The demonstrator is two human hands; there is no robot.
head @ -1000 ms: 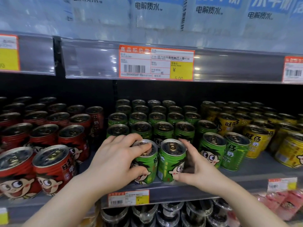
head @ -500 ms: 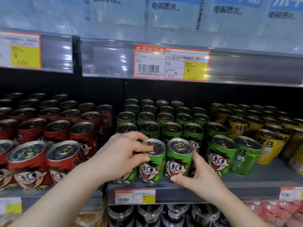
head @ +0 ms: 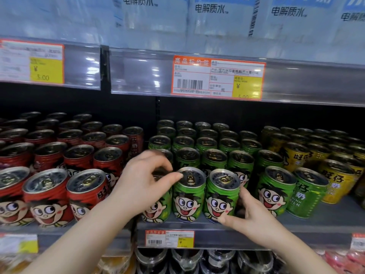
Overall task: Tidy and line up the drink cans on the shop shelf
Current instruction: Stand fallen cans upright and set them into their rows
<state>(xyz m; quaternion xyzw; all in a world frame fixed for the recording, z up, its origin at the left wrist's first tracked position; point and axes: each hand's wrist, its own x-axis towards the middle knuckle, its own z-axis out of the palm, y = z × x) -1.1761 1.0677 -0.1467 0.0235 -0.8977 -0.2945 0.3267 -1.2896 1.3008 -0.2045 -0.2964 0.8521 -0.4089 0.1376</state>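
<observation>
Shop shelf (head: 325,220) holds red, green and yellow drink cans (head: 214,155) in rows. At its front edge the right hand (head: 254,216) grips one green can (head: 221,194) from the side. The left hand (head: 142,186) curls, blurred, over two neighbour cans (head: 188,194), and I cannot tell its grip. This looks like the aligning step; next is probably closing the gaps.

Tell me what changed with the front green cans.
The left can and right can were turned, faces now forward. The left hand slid from the left can's side up to its rim; the right hand still grips the right can. Red cans stayed put.
</observation>
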